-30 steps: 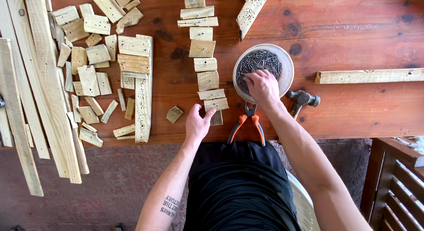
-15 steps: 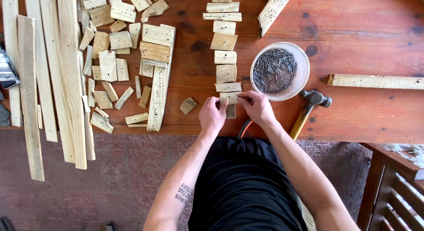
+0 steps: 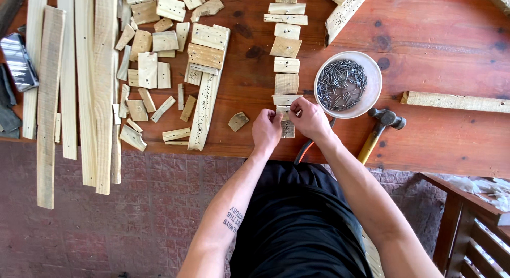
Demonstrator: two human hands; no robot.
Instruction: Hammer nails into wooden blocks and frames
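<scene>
Wooden block (image 3: 287, 130) lies at the table's near edge, the last piece of a column of blocks (image 3: 286, 49) running straight away from the person. Fingers of left hand (image 3: 266, 130) and right hand (image 3: 309, 118) pinch together over its top; whether they grip a nail cannot be told. Column is laid; no fastening is visible. Bowl of nails (image 3: 348, 84) and hammer (image 3: 380, 127) sit just right.
</scene>
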